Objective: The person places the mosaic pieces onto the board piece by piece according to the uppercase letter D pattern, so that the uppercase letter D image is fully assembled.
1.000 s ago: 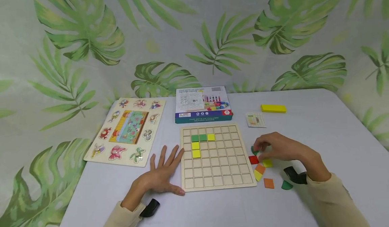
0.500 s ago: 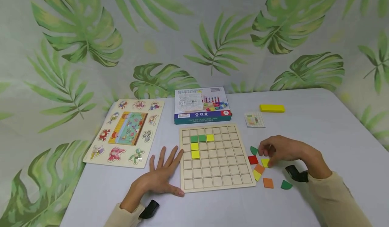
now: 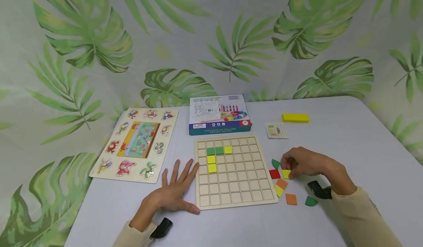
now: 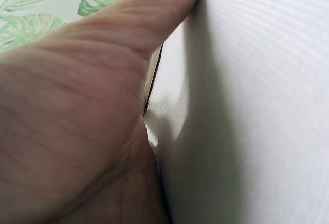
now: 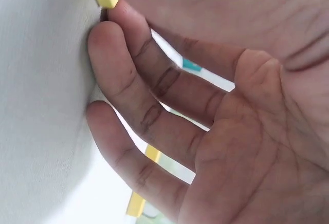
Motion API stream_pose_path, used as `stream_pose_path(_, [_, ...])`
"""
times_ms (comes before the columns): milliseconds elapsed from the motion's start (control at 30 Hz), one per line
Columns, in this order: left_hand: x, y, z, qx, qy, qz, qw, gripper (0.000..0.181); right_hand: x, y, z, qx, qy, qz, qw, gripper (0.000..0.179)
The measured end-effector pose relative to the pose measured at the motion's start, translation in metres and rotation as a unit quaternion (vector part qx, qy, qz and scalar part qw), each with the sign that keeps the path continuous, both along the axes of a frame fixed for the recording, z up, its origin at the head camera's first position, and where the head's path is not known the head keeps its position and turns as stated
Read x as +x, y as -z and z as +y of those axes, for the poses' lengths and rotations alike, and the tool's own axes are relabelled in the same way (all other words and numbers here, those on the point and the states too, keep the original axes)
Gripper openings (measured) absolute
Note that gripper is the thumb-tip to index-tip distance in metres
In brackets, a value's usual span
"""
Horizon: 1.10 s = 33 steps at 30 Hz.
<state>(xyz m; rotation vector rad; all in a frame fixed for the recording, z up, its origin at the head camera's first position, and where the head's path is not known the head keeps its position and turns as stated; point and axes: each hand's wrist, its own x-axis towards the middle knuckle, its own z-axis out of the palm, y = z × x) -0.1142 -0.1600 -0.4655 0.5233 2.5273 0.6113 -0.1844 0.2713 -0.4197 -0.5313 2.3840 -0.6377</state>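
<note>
We are resting our left hand [image 3: 173,194], fingers spread, on the table [image 3: 248,226] at the left edge of the grid board [image 3: 236,187]; our right hand [image 3: 305,161] is pinching a yellow tile [image 3: 285,174] beside a red tile [image 3: 274,174], right of the grid board, while a printed box [image 3: 219,115] is lying farther back.

Grid board [image 3: 236,175], box [image 3: 219,116] on table [image 3: 350,140]
</note>
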Motion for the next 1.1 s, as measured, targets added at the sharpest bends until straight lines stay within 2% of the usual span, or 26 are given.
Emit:
stream_pose_path(233, [0.003,-0.012,0.003,0.006,-0.003,-0.016,0.9998,0.135,0.004,-0.001,-0.005,0.014,0.016,-0.006,0.9997,0.022])
stream_pose_path(700, [0.004,-0.014,0.001,0.025,-0.006,-0.02,0.9995,0.13,0.004,-0.002,-0.009,0.038,0.025,-0.012,0.9989,0.025])
stream_pose_path(1000, [0.002,-0.008,0.003,0.018,-0.009,-0.01,0.9998,0.131,0.007,-0.007,-0.008,0.033,0.014,-0.003,0.9994,0.027])
stream_pose_path(1100, [0.002,-0.009,0.004,0.013,-0.012,-0.008,0.9998,0.131,0.008,-0.008,-0.01,0.039,0.012,0.009,0.9991,0.026])
